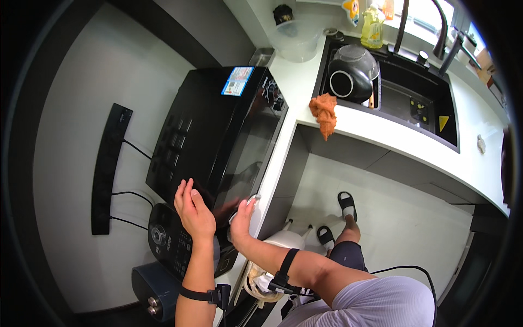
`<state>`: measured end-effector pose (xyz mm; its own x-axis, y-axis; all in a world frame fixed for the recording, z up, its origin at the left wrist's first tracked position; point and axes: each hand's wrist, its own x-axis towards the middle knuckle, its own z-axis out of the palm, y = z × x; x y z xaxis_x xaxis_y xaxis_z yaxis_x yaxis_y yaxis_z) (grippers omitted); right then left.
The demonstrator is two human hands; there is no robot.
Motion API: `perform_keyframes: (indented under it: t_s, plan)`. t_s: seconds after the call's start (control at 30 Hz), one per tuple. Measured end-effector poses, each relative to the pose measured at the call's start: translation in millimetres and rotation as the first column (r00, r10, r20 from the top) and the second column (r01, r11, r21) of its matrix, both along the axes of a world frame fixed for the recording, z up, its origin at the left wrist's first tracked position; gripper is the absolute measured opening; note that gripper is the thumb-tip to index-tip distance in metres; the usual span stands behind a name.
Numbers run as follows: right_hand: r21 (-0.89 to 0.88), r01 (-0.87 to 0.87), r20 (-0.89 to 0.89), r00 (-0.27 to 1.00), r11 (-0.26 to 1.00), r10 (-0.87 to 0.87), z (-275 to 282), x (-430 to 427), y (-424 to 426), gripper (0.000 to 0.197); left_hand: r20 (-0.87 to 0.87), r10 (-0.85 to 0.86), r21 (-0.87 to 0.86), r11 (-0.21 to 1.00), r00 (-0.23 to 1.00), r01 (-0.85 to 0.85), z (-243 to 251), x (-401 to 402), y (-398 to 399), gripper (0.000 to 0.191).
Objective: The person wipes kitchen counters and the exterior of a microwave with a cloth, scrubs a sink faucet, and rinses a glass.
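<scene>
My left hand (195, 210) is over the near end of the black microwave oven (212, 122), its fingers together and pointing up the picture. Whether it touches the oven top is hard to tell, and nothing shows in it. My right hand (242, 222) is low at the oven's front, by the door's near end. Its fingers are on a shiny, pale item (254, 200), partly hidden by the hand and too blurred to name. Beside my left forearm stands a black rice cooker (167, 237) with a round knob and a button panel.
An orange cloth (325, 114) hangs over the counter edge near the black sink (408, 110), which holds a black pot (351, 81). A clear plastic tub (296, 41) stands behind. A power strip (110, 171) is on the wall, with cords to the appliances. A bin (261, 286) stands below the counter.
</scene>
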<state>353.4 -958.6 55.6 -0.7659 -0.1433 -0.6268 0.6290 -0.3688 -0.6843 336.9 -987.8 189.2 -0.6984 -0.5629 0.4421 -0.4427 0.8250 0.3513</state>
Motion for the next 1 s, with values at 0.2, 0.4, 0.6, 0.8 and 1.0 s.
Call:
perform_keyframes:
  t_s: [0.2,0.4,0.6,0.8,1.0]
  plan:
    - [-0.194,-0.176,0.131,0.97,0.965,0.203,10,29,26,0.071,-0.017,0.018,0.071,0.997,1.0,-0.017,-3,-6,2,0.037]
    - [-0.054,-0.72,0.066,0.688,0.691,0.722,-56,-13,101,0.027,-0.008,0.011,0.038,0.999,1.0,-0.011,1,-2,0,0.037]
    - [-0.21,-0.037,-0.061,0.998,0.977,0.025,-56,-274,129,0.02,0.002,0.061,0.091,0.994,0.998,-0.061,5,-3,5,0.036]
    - [0.984,0.155,-0.137,0.327,0.09,0.935,-79,-338,118,0.06,0.032,0.042,0.049,0.998,0.999,-0.044,7,-5,5,0.035]
    - [0.952,0.234,-0.241,0.167,0.199,0.956,-90,-284,110,0.061,0.008,0.024,0.057,0.998,1.0,-0.025,10,-6,5,0.034]
